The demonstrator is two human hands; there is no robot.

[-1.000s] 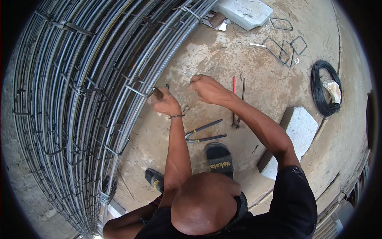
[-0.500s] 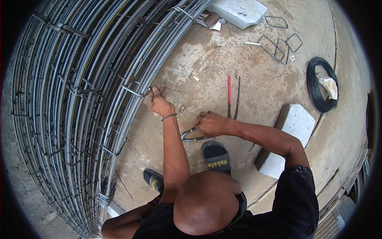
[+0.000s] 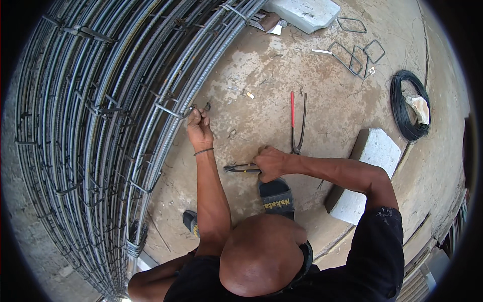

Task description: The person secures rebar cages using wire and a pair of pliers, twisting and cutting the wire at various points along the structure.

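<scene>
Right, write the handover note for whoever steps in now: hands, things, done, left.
Left hand: pinches a wire at a stirrup on the rebar cage.
Right hand: closed on pliers lying on the floor, beside a sandal.
Nearby: red-handled pincers, wire coil, spare stirrups.
Done: stirrups sit along the cage.
Left: the wire at the left hand looks loose; pliers not yet lifted to it.
</scene>
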